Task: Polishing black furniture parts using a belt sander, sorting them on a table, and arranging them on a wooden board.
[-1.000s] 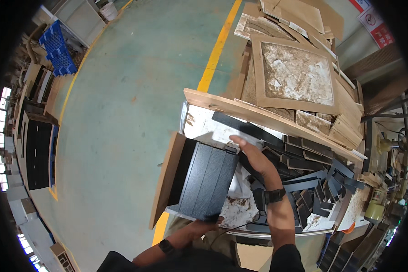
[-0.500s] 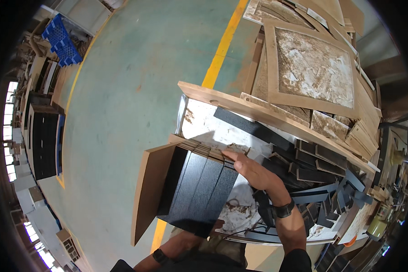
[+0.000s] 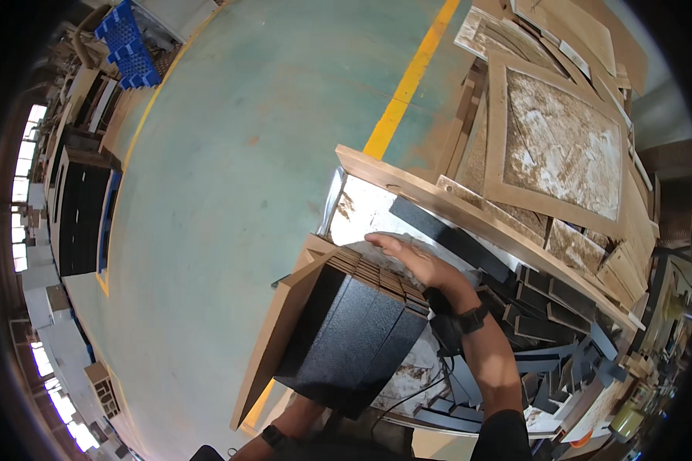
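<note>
Yeah, we can't read any text here: 0 labels, 0 brands, 0 numbers, 0 signs (not even 1, honestly).

With the stack of boards [image 3: 350,346] as the dial's centre, an outer board [image 3: 267,349] stood just beside it at nine o'clock, the right hand [image 3: 419,261] at one, the left hand [image 3: 306,409], partly hidden, at seven. Strips [image 3: 553,311] lay on the bench top [image 3: 367,206] at three. A plank [image 3: 484,224] edged it at two, piled sheets [image 3: 565,146] beyond; a pallet [image 3: 129,52] was at eleven.

Grainy, slightly glossy black boards [image 3: 346,330] show rough wood-fibre edges [image 3: 370,272].
</note>
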The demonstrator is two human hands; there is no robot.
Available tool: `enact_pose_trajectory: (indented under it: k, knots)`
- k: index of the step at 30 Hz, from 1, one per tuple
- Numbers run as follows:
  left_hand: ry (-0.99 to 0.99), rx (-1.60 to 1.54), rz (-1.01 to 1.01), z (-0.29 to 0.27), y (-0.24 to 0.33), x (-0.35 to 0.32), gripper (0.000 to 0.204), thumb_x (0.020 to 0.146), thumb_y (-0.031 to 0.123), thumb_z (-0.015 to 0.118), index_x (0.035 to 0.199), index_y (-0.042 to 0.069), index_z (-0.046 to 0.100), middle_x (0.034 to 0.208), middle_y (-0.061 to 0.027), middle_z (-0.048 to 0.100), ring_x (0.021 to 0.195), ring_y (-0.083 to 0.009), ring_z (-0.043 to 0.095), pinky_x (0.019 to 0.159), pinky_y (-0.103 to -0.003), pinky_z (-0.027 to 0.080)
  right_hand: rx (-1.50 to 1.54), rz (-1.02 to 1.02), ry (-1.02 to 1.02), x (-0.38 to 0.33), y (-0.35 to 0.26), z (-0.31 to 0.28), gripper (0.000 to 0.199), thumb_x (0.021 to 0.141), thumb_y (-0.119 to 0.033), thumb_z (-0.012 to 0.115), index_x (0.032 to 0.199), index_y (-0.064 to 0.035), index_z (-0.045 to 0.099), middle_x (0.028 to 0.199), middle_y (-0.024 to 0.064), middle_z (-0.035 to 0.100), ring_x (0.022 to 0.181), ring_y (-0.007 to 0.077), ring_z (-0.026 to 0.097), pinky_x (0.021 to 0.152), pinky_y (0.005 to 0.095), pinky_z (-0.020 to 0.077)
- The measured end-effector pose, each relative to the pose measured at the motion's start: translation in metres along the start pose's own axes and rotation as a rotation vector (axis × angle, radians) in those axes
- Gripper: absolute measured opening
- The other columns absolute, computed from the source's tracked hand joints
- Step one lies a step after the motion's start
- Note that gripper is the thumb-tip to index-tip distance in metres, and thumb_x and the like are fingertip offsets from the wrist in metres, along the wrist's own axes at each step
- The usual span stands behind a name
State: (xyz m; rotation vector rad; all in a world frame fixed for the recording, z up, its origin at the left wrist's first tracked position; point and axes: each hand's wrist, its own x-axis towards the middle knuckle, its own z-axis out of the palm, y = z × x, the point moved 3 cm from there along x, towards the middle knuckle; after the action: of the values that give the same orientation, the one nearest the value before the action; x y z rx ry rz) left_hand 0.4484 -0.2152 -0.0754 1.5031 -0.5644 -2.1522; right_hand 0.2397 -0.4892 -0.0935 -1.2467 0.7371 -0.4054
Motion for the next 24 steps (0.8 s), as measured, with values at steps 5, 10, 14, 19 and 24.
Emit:
enact_pose_trajectory:
  k: [5,10,14,19,24]
  knots:
    - [0.060,-0.010,0.025,-0.003,-0.010,0.011,0.056,0.098,0.014,0.063,0.147,0.001,0.040,0.144,-0.0202,0.050,0.134,-0.0307,0.048,0.110,-0.046,0.042,-0.119,-0.075,-0.224,0.029,-0.003,0.021,0.067,0.108,-0.050,0.026,0.150,0.0001,0.041,0.154,0.0190,0.042,0.146,0.0301,0.035,0.122,0.0384,0.0240]
    - [0.122,-0.024,0.050,-0.012,-0.016,0.015,0.056,0.096,0.014,0.065,0.146,0.001,0.042,0.143,-0.0198,0.050,0.133,-0.0299,0.049,0.110,-0.045,0.042,-0.065,-0.042,-0.187,0.027,0.003,0.027,0.072,0.107,-0.053,0.029,0.149,0.0036,0.040,0.153,0.0221,0.042,0.146,0.0316,0.035,0.122,0.0386,0.0233]
    - [0.163,-0.027,0.066,-0.016,-0.019,0.014,0.057,0.095,0.014,0.066,0.145,0.001,0.043,0.143,-0.0194,0.050,0.132,-0.0292,0.049,0.109,-0.044,0.042,-0.086,-0.047,-0.187,0.025,0.000,0.027,0.067,0.107,-0.050,0.029,0.150,-0.0005,0.041,0.151,0.0194,0.046,0.144,0.0310,0.039,0.121,0.0386,0.0263]
    - [0.207,-0.028,0.084,-0.018,-0.021,0.015,0.057,0.094,0.014,0.068,0.144,0.000,0.044,0.142,-0.0190,0.050,0.131,-0.0284,0.050,0.108,-0.043,0.042,-0.093,-0.007,-0.164,0.025,0.004,0.029,0.067,0.107,-0.050,0.031,0.149,0.0001,0.042,0.152,0.0188,0.046,0.143,0.0299,0.040,0.121,0.0386,0.0266]
    - [0.263,0.005,0.126,-0.026,-0.022,0.021,0.057,0.092,0.013,0.069,0.142,0.000,0.045,0.141,-0.0186,0.051,0.129,-0.0275,0.050,0.107,-0.042,0.043,-0.118,-0.054,-0.081,0.030,0.010,0.025,0.059,0.106,-0.042,0.039,0.147,0.0002,0.043,0.149,0.0217,0.047,0.143,0.0319,0.039,0.121,0.0383,0.0262]
